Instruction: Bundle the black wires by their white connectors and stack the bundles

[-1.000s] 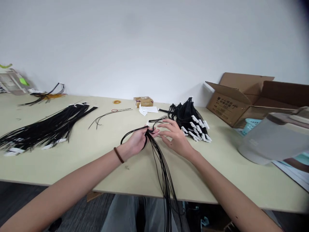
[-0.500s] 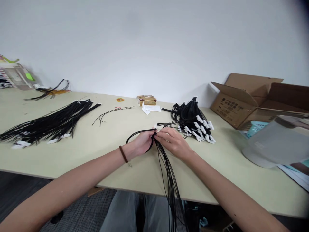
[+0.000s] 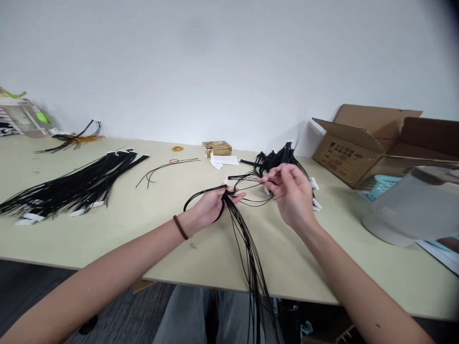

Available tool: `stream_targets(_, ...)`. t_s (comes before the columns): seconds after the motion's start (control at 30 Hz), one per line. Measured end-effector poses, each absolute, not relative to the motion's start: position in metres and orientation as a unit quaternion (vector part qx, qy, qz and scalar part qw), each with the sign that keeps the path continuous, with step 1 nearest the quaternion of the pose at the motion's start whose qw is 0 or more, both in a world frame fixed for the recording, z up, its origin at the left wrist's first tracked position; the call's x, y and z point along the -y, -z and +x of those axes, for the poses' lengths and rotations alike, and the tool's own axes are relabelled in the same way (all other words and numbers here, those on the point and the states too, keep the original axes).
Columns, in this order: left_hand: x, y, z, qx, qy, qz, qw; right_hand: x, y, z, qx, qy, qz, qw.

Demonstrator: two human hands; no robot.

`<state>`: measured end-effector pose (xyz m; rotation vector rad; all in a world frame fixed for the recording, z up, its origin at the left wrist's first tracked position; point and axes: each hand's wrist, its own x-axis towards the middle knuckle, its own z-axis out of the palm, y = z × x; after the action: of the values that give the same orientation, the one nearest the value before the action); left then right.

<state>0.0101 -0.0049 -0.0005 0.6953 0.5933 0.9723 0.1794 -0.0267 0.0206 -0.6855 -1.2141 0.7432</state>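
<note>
Head view: left fingers clasp black wires; right fingers pinch thin strands.

Cardboard box near the wall — grey jug in front

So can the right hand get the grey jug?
Probably yes: nothing seems to stand between the right hand and the jug, though it looks busy pinching wires.
</note>
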Motion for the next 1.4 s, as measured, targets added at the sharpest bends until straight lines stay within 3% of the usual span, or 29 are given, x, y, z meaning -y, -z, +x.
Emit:
stream_targets(0.13, 0.004, 0.002, 0.010, -0.288, -0.459, 0.320, 0.777, 0.017, -0.031, 0.202, 0.423, -0.271, -0.322, 0.803)
stream_targets(0.27, 0.006, 0.002, 0.010, -0.299, -0.461, 0.331, 0.767, 0.020, -0.034, 0.207, 0.435, -0.112, -0.388, 0.805)
stream_targets(0.4, 0.008, 0.001, 0.009, -0.272, -0.458, 0.370, 0.761, 0.032, -0.027, 0.190, 0.611, 0.103, -0.441, 0.650)
stream_targets(0.57, 0.011, -0.003, 0.011, -0.291, -0.491, 0.365, 0.735, 0.039, -0.012, 0.171, 0.742, 0.244, -0.402, 0.477)
stream_targets(0.87, 0.011, -0.003, 0.013, -0.287, -0.515, 0.365, 0.720, 0.037, -0.008, 0.168, 0.722, 0.345, -0.376, 0.467)
stream_targets(1.4, 0.014, 0.003, 0.015, -0.272, -0.555, 0.447, 0.647, 0.041, -0.006, 0.163, 0.723, 0.398, -0.367, 0.429)
